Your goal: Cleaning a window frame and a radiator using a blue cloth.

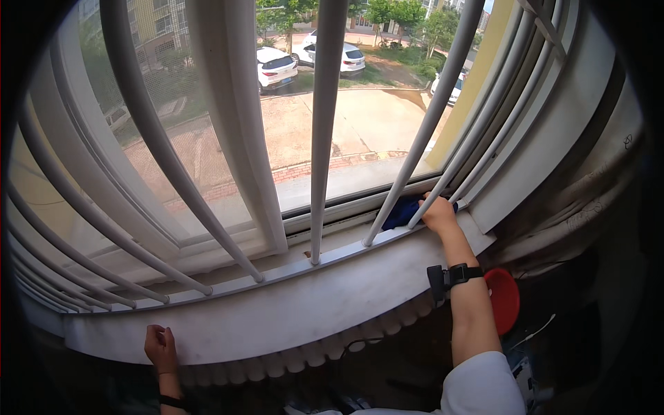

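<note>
A dark blue cloth point(402, 212) lies bunched on the window track behind white metal bars, near the right corner of the window. My right hand point(437, 211) reaches between the bars and grips this cloth; its fingertips are partly hidden by a bar and the cloth. A black device is strapped to my right forearm. My left hand point(161, 345) rests with curled fingers at the front edge of the pale stone windowsill point(311, 295), far to the left of the cloth, and I see nothing in it.
Vertical white bars point(328, 129) rise from a white rail point(290, 271) along the sill. A mesh screen point(176, 124) covers the left part of the window. Below the sill stands a ribbed radiator point(290, 363). At the right are a red basin point(502, 301) and a curtain point(581, 218).
</note>
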### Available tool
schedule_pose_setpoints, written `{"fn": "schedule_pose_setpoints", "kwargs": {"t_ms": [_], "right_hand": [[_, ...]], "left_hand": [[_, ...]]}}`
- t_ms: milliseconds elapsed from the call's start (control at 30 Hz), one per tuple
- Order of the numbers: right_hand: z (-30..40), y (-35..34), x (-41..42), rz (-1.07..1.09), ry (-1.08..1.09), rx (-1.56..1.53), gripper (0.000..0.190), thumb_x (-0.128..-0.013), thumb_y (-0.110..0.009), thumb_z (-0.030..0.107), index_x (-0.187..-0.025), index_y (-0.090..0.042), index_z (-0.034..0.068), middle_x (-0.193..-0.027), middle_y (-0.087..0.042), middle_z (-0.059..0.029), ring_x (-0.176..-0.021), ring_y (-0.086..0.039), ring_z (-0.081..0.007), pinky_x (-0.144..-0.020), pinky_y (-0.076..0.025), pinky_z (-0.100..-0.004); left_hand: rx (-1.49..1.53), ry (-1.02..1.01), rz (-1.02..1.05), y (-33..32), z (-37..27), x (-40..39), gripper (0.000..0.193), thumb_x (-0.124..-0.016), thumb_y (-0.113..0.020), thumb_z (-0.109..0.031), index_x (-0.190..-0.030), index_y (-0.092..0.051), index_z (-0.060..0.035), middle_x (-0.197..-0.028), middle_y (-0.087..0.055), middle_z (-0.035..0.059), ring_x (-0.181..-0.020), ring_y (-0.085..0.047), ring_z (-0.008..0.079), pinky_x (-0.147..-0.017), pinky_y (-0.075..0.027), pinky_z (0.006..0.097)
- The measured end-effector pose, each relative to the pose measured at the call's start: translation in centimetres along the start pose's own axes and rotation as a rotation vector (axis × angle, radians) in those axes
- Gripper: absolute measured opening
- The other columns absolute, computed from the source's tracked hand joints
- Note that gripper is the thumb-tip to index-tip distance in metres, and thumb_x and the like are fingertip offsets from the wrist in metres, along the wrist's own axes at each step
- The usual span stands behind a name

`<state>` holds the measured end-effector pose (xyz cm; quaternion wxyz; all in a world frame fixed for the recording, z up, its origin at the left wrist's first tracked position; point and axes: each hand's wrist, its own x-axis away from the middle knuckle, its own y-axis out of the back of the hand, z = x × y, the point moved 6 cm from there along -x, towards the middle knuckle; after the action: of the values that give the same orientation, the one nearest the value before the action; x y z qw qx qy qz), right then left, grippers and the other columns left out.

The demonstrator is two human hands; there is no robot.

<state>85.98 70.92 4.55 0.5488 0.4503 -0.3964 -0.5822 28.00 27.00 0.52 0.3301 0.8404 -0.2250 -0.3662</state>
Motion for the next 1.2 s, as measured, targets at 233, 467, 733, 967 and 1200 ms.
{"fn": "schedule_pose_setpoints", "kwargs": {"t_ms": [233,467,733,967,1200], "right_hand": [[-0.8,-0.8,-0.2,-0.194,0.081,-0.145,0.03,-0.09,-0.055,0.034,-0.094,-0.06,0.005,-0.088,-0.069,-0.0136,-0.078,-0.066,-0.0262,-0.067,-0.05,-0.038],[-0.3,-4.7,1.7,0.345,-0.245,-1.265,0.033,-0.097,-0.047,0.029,-0.12,-0.048,0.005,-0.106,-0.069,-0.0111,-0.069,-0.062,-0.0088,-0.044,-0.038,-0.0189],[4.4,1.0,11.1,-0.425,0.412,-0.429,0.038,-0.083,-0.054,0.006,-0.12,-0.05,0.002,-0.11,-0.064,-0.0143,-0.102,-0.065,-0.0268,-0.074,-0.054,-0.0352],[9.6,-2.6,7.5,0.042,0.195,0.269,0.042,-0.075,-0.065,0.004,-0.113,-0.048,0.001,-0.108,-0.06,-0.0179,-0.105,-0.06,-0.0339,-0.086,-0.053,-0.0393],[10.7,-2.7,8.1,0.168,0.338,0.206,0.053,-0.067,-0.067,0.005,-0.117,-0.049,0.004,-0.108,-0.06,-0.0172,-0.103,-0.058,-0.0344,-0.088,-0.051,-0.0422]], "left_hand": [[0.051,0.012,-0.023,0.3,-0.8,0.3,0.013,-0.081,-0.064,-0.011,-0.08,-0.052,-0.0052,-0.058,-0.038,0.005,-0.051,-0.039,0.0162,-0.049,-0.031,0.0321],[0.1,0.048,-0.003,0.3,-0.9,0.1,0.014,-0.08,-0.065,-0.012,-0.08,-0.053,-0.0053,-0.057,-0.04,0.0048,-0.05,-0.04,0.0163,-0.05,-0.033,0.0311],[0.03,0.033,-0.001,0.8,-0.6,0.1,0.014,-0.08,-0.065,-0.012,-0.08,-0.053,-0.005,-0.058,-0.042,0.0059,-0.051,-0.043,0.0172,-0.05,-0.035,0.0324],[0.049,-0.009,0.013,0.0,-0.3,0.1,0.014,-0.08,-0.064,-0.011,-0.078,-0.052,-0.0044,-0.058,-0.041,0.0063,-0.05,-0.042,0.0177,-0.05,-0.033,0.0335],[0.08,-0.022,-0.005,0.8,-0.5,0.3,0.014,-0.08,-0.064,-0.011,-0.078,-0.051,-0.005,-0.057,-0.039,0.0061,-0.05,-0.04,0.0179,-0.049,-0.032,0.034]]}}
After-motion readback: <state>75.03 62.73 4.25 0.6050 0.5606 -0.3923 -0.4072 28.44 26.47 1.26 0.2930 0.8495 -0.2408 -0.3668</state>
